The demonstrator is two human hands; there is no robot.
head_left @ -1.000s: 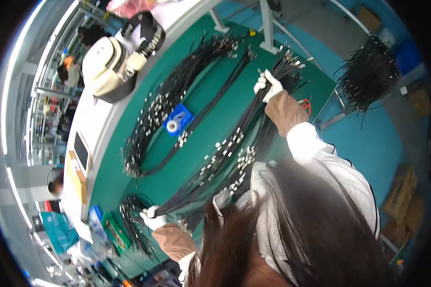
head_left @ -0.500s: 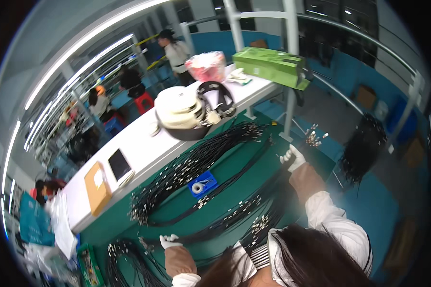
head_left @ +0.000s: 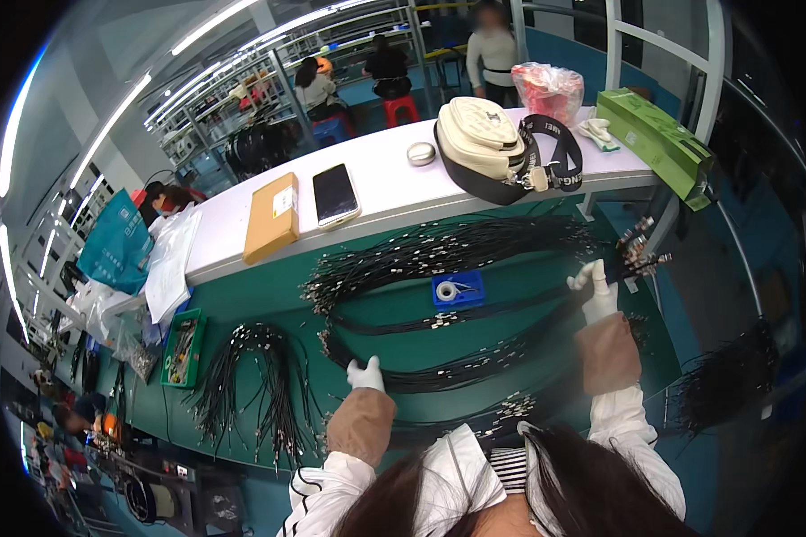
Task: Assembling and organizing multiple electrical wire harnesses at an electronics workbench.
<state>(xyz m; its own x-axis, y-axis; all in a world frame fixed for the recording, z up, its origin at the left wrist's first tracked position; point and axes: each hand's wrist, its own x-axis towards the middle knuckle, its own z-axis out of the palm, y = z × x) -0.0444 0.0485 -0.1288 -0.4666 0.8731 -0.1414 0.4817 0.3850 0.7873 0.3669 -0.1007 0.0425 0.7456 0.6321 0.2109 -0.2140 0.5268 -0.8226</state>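
Note:
My left hand (head_left: 365,374), in a white glove, is closed round the left part of a curved bundle of thin black cables (head_left: 448,378). Silvery connectors and pale tags dot this bundle. Its right end is gripped in my right hand (head_left: 594,288), also gloved, with the cable ends (head_left: 638,249) fanning out beyond the fingers above the bench's right edge. Some of the stretch near my right forearm is blurred. Behind lies a thick heap of similar cables (head_left: 439,252), and a thinner strand curves in front of it. More cables (head_left: 501,413) lie close to my body.
A blue tray (head_left: 458,288) with a white tape roll sits mid-bench. At left are another cable bunch (head_left: 258,385) and a green bin (head_left: 184,349). The raised white shelf (head_left: 390,185) bears a cream bag (head_left: 482,143), a phone (head_left: 335,194) and a green box (head_left: 654,143). Cables hang at right.
The view has swung toward the left. My right hand has lifted the cable ends up at the bench's right edge. My left hand stays on the bundle's left part.

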